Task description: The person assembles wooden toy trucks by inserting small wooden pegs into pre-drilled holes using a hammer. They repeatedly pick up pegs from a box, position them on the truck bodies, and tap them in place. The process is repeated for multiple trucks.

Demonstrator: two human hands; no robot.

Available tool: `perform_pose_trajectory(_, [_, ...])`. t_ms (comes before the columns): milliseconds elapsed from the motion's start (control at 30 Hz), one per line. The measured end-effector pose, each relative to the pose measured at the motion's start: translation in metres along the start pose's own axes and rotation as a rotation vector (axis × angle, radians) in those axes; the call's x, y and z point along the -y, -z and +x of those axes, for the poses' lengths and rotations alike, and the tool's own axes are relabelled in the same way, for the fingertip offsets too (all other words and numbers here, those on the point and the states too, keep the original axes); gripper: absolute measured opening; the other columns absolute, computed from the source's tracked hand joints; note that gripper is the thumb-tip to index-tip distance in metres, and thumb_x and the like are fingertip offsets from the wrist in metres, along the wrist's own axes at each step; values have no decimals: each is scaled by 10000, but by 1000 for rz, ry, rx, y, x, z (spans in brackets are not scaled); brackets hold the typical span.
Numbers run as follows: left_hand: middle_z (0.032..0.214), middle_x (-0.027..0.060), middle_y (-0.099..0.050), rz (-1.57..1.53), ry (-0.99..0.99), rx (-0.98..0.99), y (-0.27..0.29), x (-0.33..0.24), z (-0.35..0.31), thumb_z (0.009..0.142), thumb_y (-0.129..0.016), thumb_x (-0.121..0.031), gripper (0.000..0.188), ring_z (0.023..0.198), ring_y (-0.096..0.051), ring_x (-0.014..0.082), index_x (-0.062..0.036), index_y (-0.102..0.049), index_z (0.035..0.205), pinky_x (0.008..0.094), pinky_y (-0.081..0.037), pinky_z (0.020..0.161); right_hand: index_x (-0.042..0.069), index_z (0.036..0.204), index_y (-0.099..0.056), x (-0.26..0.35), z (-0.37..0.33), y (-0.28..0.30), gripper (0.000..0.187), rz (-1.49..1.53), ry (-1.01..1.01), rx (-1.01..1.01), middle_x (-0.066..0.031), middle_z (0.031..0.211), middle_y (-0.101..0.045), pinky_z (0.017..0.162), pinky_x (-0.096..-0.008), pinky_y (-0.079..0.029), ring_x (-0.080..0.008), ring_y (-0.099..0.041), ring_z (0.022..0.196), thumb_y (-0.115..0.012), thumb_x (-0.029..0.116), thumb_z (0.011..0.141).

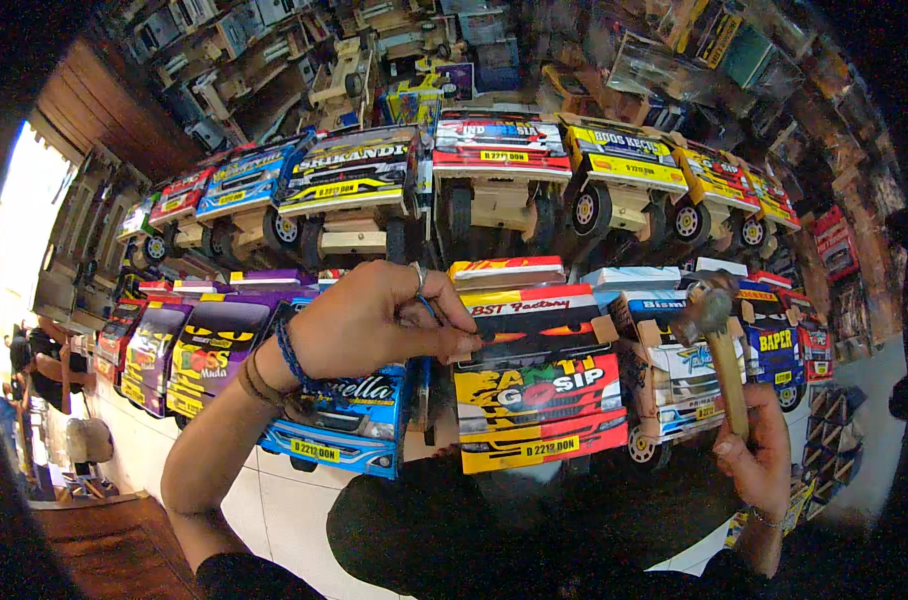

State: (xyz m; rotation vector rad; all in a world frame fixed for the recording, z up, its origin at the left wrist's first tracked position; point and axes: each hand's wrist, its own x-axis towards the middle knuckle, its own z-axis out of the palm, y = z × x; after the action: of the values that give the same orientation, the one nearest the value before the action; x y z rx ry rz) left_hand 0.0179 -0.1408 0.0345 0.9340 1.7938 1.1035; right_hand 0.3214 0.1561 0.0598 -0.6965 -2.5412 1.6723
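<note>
In the middle of the lower row stands a toy truck (539, 410) with a red, yellow and black printed front. My left hand (359, 315) reaches across a blue toy truck (349, 430) to its upper left edge. Thumb and forefinger pinch a small wooden tab (464, 350) there; whether they hold a nail too, I cannot tell. A similar tab (604, 330) sticks out at the truck's right edge. My right hand (757, 460) is closed round the wooden handle of a hammer (729, 385). Its metal head is raised before a white toy truck (679, 375).
Behind, a second row of toy trucks stands higher, among them a red one (501, 145) and a black and yellow one (349, 170). Purple trucks (214, 355) stand at the left. Wooden truck parts (334, 75) crowd the back. White floor tiles (284, 500) show below.
</note>
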Motion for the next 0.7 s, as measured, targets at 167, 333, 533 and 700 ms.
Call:
perform_pose_trajectory(167, [842,49,-714,-36,-64,-12,0,4,0,884,-738,-107,149,783,-672,88,-7,-684,981,240,-536,709,-28,1306,-474,25,8,-12,436,-171,9,93,-167,1166,-618,910,-355,-472,-232,-619,1013,-613,147,932])
perform_pose_trajectory(333, [912,67,-722,51,-94,-11,3,6,-1,867,-752,-111,169,845,-677,103,-6,-689,984,257,-547,779,-39,1410,-426,49,20,-25,540,-517,283,220,-235,1284,-602,984,-428,-464,-352,-615,1170,-611,121,928])
perform_pose_trajectory(533, [907,-1,-721,77,-101,17,6,8,1,859,-771,-133,151,876,-649,81,-49,-710,968,248,-519,783,2,1452,-424,53,31,-40,588,-595,485,265,-205,1052,-674,739,-361,-544,-306,-694,865,-620,1,898])
perform_pose_trajectory(700, [909,63,-725,-4,-68,33,6,8,-1,869,-755,-132,189,845,-676,100,5,-695,985,252,-546,768,94,1477,-430,53,33,-46,667,-699,457,299,-112,760,-602,583,-365,-517,-233,-619,632,-642,-26,856])
